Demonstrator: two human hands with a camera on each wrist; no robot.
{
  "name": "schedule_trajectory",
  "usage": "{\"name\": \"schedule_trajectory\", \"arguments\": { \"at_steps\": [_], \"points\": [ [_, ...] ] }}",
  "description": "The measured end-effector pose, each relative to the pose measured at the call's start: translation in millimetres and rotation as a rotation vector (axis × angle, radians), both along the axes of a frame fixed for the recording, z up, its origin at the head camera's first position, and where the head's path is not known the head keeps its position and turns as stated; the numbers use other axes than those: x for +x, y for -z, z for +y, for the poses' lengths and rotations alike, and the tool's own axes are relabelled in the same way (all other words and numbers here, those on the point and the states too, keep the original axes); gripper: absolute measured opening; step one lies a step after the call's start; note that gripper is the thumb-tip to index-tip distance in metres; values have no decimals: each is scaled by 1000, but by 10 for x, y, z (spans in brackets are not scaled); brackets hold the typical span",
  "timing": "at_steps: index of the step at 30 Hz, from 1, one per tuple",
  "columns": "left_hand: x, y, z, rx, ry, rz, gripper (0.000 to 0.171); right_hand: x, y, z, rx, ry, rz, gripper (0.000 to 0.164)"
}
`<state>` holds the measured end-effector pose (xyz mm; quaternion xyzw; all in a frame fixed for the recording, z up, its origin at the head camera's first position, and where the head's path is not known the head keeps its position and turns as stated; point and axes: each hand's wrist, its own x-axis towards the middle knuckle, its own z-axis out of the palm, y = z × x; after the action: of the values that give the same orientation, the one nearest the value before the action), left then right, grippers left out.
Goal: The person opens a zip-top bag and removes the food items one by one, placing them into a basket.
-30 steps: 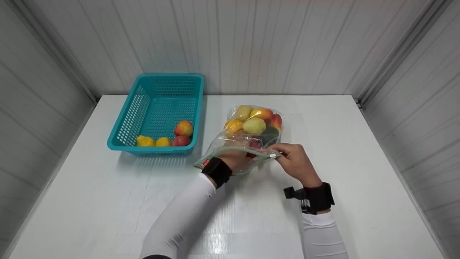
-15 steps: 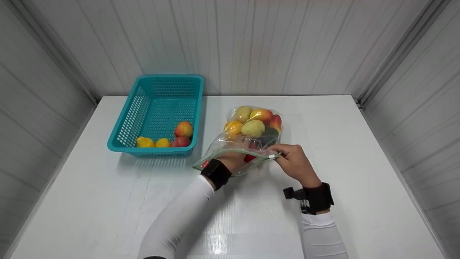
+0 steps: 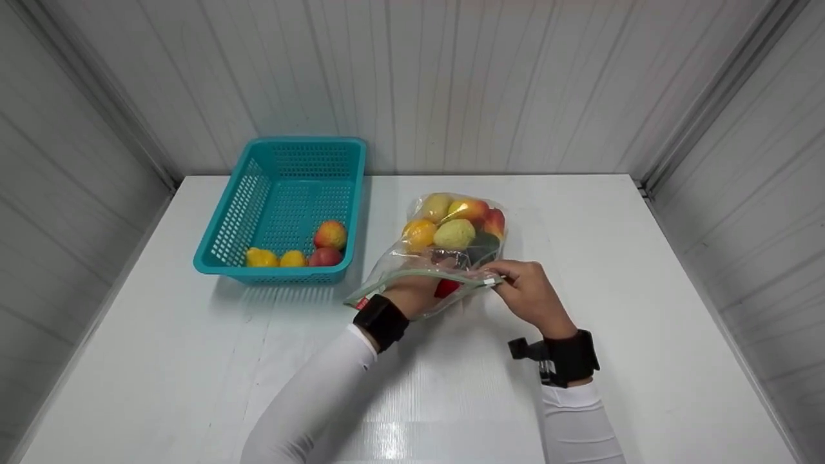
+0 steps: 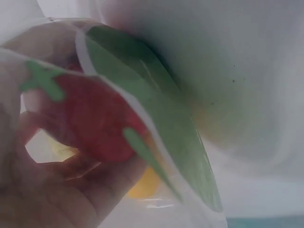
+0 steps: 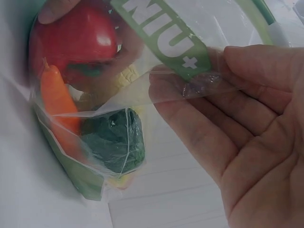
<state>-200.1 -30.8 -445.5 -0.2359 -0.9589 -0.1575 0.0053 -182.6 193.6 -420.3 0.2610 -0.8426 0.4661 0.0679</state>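
Note:
A clear zip bag (image 3: 392, 263) lies on the white table, filled with several fruits and vegetables. Its green-edged mouth faces the person. My left hand (image 3: 410, 295) reaches inside and grips a red bell pepper (image 5: 78, 40), its fingers curled around the pepper's side in the left wrist view. Between thumb and fingers, my right hand (image 3: 532, 293) pinches the right end of the bag's mouth by the white slider (image 3: 490, 282). Through the plastic show a carrot (image 5: 59, 102), a dark green vegetable (image 5: 111, 137), a pale yellow-green fruit (image 3: 454, 234) and an orange fruit (image 3: 419, 233).
Left of the bag stands a teal basket (image 3: 219, 225). Along its near side lie two yellow fruits (image 3: 262, 257), a red fruit (image 3: 325, 256) and a red-yellow fruit (image 3: 330, 234). Corrugated grey walls (image 3: 419, 84) rise behind and beside the table.
My left hand has drawn back slightly toward the bag's mouth, and the red bell pepper has shifted nearer the opening with it. My right hand keeps its pinch in the same place.

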Motion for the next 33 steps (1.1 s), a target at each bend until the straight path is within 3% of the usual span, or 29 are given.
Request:
{"name": "schedule_trajectory", "arguments": {
  "at_steps": [3, 9, 17, 25, 33],
  "points": [
    [54, -33, -26, 32, -8, -2, 40, 0, 4, 4, 2, 7, 9, 13],
    [206, -82, -124, -96, 51, 261, 51, 4, 14, -1, -19, -2, -1, 12],
    [430, -216, -256, -98, 84, 292, 66, -3, 19, -7, -25, 8, -24, 15],
    [620, -315, -371, 3, 87, 266, 77, 12, 14, -13, -26, 15, -13, 16],
    [790, -456, -415, 25, 62, 386, 68, 10, 13, 0, -15, 26, 8, 16]
  ]
}}
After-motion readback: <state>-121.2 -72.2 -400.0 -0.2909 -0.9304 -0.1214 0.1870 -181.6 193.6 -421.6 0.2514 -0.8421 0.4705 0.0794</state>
